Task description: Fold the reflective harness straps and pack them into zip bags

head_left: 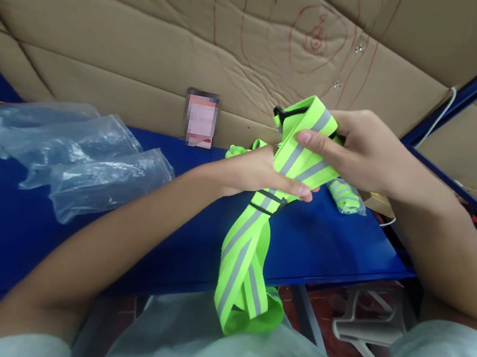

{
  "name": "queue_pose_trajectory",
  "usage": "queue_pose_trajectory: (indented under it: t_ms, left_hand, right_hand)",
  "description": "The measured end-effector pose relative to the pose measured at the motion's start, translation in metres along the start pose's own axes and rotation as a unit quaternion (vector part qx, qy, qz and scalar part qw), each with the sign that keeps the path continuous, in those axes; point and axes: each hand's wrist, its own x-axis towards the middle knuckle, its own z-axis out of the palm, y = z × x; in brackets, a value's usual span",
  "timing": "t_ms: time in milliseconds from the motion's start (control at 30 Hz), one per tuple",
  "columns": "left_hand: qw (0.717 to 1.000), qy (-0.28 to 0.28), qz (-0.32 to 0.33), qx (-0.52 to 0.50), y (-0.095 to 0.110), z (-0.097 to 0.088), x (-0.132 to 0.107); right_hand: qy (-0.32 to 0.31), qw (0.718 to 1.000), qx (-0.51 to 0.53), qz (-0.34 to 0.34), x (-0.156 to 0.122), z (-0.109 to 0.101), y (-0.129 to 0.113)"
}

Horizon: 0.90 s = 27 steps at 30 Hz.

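Currently, neon-green flat fabric strap with grey reflective stripes (257, 220) held: folded top pinched by right hand (354, 148), middle clasped by left hand (262, 172), loops hung below.

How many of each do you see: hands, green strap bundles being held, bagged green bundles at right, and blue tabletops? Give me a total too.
Left hand, right hand: 2
Held green strap bundle: 1
Bagged green bundle: 1
Blue tabletop: 1
Total: 5
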Motion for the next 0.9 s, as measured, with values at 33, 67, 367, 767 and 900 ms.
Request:
queue_pose_trajectory:
  t_ms: [33,67,367,767,900]
  left_hand:
    - [1.000,-0.003,-0.011,-0.011,0.001,0.000,-0.001]
    - [1.000,-0.008,-0.021,-0.018,0.001,0.000,-0.002]
    - [0.996,-0.043,-0.045,0.071,0.009,-0.009,-0.006]
    - [0.990,0.050,0.039,0.126,0.004,-0.013,-0.001]
    - [0.989,0.078,0.052,0.112,0.002,-0.016,-0.001]
  right_hand:
    - [-0.004,1.000,0.016,0.006,0.000,-0.001,0.001]
    - [-0.007,1.000,0.028,0.011,0.000,-0.001,0.001]
    - [-0.085,0.980,0.164,0.079,-0.008,-0.006,0.001]
    - [0.144,0.989,0.040,0.022,-0.005,0.030,0.026]
    - [0.090,0.992,-0.083,-0.025,-0.013,0.035,0.018]
